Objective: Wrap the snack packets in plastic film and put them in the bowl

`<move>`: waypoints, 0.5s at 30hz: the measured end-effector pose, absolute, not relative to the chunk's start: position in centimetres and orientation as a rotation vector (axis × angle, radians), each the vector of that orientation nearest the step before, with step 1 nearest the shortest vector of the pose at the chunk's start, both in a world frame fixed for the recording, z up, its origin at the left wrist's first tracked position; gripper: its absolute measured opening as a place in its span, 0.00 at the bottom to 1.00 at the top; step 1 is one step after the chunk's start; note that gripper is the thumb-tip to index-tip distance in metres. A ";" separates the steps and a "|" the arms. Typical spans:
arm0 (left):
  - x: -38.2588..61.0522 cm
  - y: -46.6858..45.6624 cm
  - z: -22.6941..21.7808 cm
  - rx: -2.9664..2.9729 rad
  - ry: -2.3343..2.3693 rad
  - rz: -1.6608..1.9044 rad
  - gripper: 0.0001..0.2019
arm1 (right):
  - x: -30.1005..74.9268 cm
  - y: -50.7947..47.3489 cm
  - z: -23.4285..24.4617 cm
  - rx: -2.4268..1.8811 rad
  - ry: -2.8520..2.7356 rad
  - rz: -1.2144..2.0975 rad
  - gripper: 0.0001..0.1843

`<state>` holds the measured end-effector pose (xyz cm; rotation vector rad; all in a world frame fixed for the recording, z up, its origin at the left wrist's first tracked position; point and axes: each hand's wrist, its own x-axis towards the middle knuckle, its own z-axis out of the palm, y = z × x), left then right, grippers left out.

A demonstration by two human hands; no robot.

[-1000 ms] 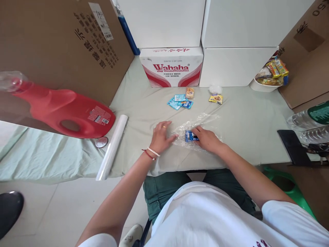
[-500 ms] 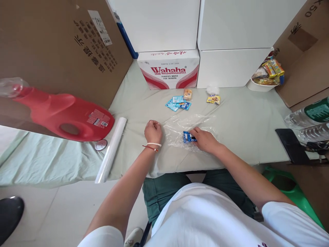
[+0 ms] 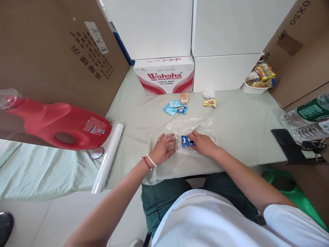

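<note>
A red plastic jug with a clear cap (image 3: 61, 120) is near a large brown cardboard box (image 3: 48, 48). A white-and-red rectangular carton marked Wahaha (image 3: 164, 78) sits beside a plain white box (image 3: 221, 73). A green-labelled clear plastic bottle (image 3: 309, 111) is near a flat black rectangular slab (image 3: 288, 145).

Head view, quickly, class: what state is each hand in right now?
Left hand: open, palm down, at the left edge of the clear plastic film; any grip on it is unclear.
Right hand: closed on the small blue packet.
</note>
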<state>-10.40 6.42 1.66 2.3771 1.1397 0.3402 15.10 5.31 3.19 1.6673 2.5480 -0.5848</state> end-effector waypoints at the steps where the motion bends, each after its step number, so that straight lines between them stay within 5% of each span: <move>1: -11.2 5.7 1.7 2.414 1.063 0.371 0.09 | 15.2 5.3 3.1 1.669 2.548 -0.598 0.20; 7: -16.5 1.4 2.3 2.501 0.841 0.241 0.11 | 15.5 5.6 2.9 1.661 2.544 -0.658 0.23; 12: -15.6 0.3 2.2 2.399 1.565 0.291 0.20 | 15.2 5.5 3.3 1.664 2.526 -0.618 0.22; 15: -12.0 0.5 2.5 2.561 1.815 0.321 0.16 | 14.9 5.5 3.4 1.648 2.519 -0.562 0.21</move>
